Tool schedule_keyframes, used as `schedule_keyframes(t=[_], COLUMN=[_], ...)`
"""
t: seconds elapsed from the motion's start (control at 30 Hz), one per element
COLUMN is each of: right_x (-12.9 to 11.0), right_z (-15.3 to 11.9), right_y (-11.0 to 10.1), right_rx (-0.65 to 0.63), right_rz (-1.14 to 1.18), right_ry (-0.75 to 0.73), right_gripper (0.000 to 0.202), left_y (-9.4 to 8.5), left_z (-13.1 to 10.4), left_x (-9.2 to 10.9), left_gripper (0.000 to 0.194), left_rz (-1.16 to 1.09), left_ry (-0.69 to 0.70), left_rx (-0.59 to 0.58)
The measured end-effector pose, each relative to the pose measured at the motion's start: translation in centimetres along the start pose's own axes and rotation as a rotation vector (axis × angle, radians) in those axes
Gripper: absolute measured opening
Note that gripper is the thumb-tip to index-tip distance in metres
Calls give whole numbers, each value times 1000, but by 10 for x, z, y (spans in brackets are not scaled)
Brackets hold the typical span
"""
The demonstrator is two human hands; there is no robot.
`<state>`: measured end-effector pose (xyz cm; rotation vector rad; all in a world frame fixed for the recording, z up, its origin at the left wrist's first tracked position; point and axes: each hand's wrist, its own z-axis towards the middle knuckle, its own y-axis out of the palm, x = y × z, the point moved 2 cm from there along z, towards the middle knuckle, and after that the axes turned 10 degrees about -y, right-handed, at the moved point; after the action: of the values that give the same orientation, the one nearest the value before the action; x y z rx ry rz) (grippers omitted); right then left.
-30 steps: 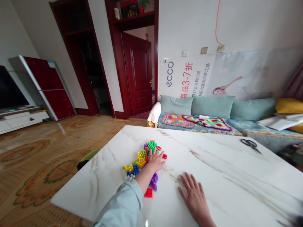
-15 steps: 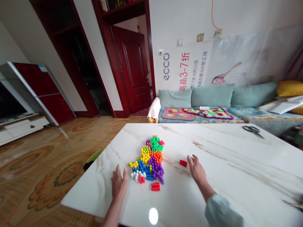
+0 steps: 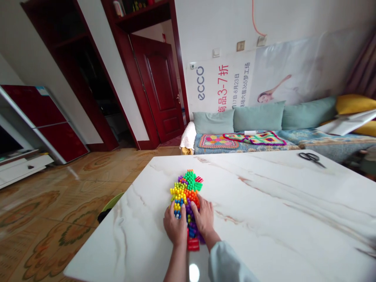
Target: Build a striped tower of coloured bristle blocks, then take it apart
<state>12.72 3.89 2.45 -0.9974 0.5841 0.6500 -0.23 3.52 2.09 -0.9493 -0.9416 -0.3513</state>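
Colourful small pieces with rounded knobs form a long pile on the white marbled table. Green pieces point(image 3: 190, 181) are at its far end, with yellow pieces point(image 3: 178, 191) and orange pieces point(image 3: 191, 196) nearer. My left hand point(image 3: 175, 225) rests on the pile's near left side, over blue and white pieces, fingers apart. Against the right side, by the orange and purple pieces, lies my right hand point(image 3: 204, 215), its fingers spread. Red pieces point(image 3: 193, 244) show below, between my wrists. Both palms hide part of the pile.
Black scissors point(image 3: 311, 157) lie near the table's far right edge. Another metal tool point(image 3: 366, 252) is partly visible at the right. Behind the white table point(image 3: 264, 203) stands a sofa with green cushions point(image 3: 258, 116). A green container point(image 3: 113, 203) is beside the left edge.
Both hands have moved inward onto the pile, which is now narrower at its near end. The separate red piece on the right is no longer seen there. The view has shifted slightly.
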Motion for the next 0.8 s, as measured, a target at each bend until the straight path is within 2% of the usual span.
schedule_keyframes(t=[0.17,0.27,0.37,0.43,0.5,0.57,0.63,0.7,0.77,0.8], right_x=[23,32,38,45,56,70,81,82,73,67], right_z=[-1,1,7,6,-6,-28,-58,-83,-96,-97], right_y=[-21,-33,-52,-71,-93,-114,-125,-124,-111,-104], right_rx=[73,142,178,182,191,170,142,122,82,61], right_rz=[212,442,620,609,507,344,129,-76,-224,-260], right_ry=[-10,35,78,80,99,146,211,211,184,173], right_gripper=[54,54,57,59,63,65,66,67,65,65], left_y=[23,39,59,66,62,48,31,21,24,30], left_z=[-15,-24,-35,-42,-46,-48,-53,-64,-83,-93], left_x=[20,42,73,92,100,90,62,29,7,3], left_gripper=[38,39,45,49,53,54,48,49,54,56], left_rz=[-228,-335,-346,-321,-297,-253,-166,-71,9,35], left_ry=[106,166,217,284,370,439,442,326,254,271], left_rx=[-43,-111,-274,-443,-572,-571,-421,-241,-233,-292])
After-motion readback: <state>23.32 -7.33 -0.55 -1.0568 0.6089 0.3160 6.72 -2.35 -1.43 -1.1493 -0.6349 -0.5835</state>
